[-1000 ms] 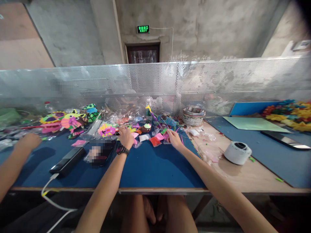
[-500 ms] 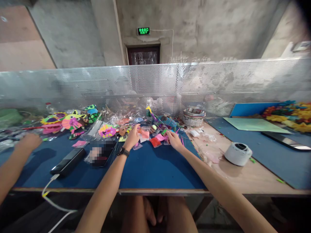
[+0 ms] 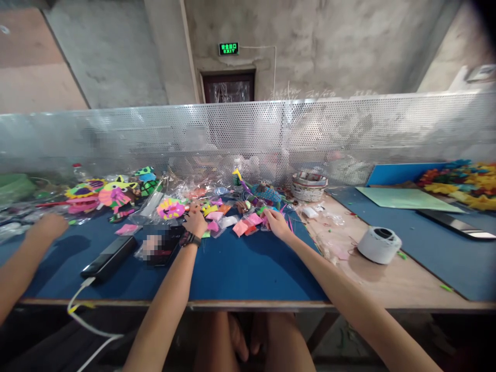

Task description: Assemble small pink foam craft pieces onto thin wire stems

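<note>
My left hand [image 3: 195,222], with a dark watch [image 3: 189,238] on its wrist, is over the left end of a pile of small coloured packets. Its fingers are apart, and their tips reach down among the pieces beside a pink and yellow foam shape [image 3: 171,208]. My right hand [image 3: 277,223] rests at the pile's right end, thumb and fingers together by a green piece [image 3: 260,211]; what they hold is hidden. Between my hands lie a salmon-pink packet [image 3: 240,228], a white packet [image 3: 228,221] and a yellow piece [image 3: 210,210].
Another person's hand [image 3: 48,227] is at the left. A black power bank [image 3: 108,257] with a white cable and a dark phone [image 3: 165,253] lie nearer me. A woven basket [image 3: 309,187] and a white tape roll [image 3: 380,245] stand to the right. A perforated metal screen [image 3: 248,134] runs behind.
My left hand has moved left from the middle of the pile, and its fingers have spread. Packets in the middle have shifted and more show. My right hand has hardly moved.
</note>
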Tool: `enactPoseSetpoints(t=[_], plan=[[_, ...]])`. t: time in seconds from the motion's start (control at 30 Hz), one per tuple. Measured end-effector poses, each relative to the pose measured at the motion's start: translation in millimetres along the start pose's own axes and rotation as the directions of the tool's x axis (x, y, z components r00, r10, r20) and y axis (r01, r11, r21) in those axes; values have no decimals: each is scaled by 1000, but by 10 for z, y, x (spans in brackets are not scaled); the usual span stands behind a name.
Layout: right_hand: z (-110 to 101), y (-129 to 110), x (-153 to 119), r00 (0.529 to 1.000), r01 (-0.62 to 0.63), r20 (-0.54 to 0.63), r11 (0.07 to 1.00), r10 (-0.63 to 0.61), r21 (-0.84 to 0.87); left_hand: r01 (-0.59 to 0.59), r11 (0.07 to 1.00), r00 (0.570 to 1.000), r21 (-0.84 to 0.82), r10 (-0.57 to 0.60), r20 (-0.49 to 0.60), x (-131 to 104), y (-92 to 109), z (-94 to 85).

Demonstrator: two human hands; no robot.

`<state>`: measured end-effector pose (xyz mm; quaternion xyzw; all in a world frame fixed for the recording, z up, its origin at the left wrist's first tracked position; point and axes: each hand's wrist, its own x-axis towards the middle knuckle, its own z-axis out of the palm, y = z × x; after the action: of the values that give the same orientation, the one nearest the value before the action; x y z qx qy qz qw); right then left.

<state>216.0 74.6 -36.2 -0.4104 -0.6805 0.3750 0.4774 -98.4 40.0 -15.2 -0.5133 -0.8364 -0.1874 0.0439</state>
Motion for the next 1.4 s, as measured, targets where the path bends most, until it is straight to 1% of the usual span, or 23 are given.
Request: enactPoseSetpoints(t=[0.1,0.27,0.33,0.43,0.5,0.57,0.7,0.77,0.97,1.17,1.3,1.4], plan=[[1,13,4,1000,14,6,1000,-14,8,-21,1000,1000,21,21,-3,3,-23,-9],[5,27,5,1000,21,14,1000,-21,6,-110,988,994,108,109,13,12,-32,23],[4,27,0,1000,24,15,1000,-24,9,-83,987,996,138,86,-16,16,-18,41],[2,23,-6,999,33,15,999,-33,-1,22,989,996,149,-8,-94,24,2,59],[1,21,-8,999,40,14,999,-40,-10,72,988,991,139,-55,-124,31,10,67],[1,20,-8,999,38,17,999,-37,-17,75,989,991,125,-60,-119,38,16,75],[4,26,-7,999,40,27,999,-39,-35,13,996,999,91,-9,-48,46,24,89],[5,34,-5,999,42,30,999,-41,-28,2,997,1000,79,0,-29,51,23,88],[4,57,5,999,38,34,999,-37,-26,34,998,999,49,-33,-18,85,11,95],[3,54,9,999,40,36,998,-38,-51,41,996,999,76,-42,6,99,1,133],[5,47,7,998,52,29,996,-50,-70,66,996,998,59,-64,-30,61,19,94],[6,41,6,998,49,36,998,-47,-51,99,994,995,36,-99,-21,25,53,43]])
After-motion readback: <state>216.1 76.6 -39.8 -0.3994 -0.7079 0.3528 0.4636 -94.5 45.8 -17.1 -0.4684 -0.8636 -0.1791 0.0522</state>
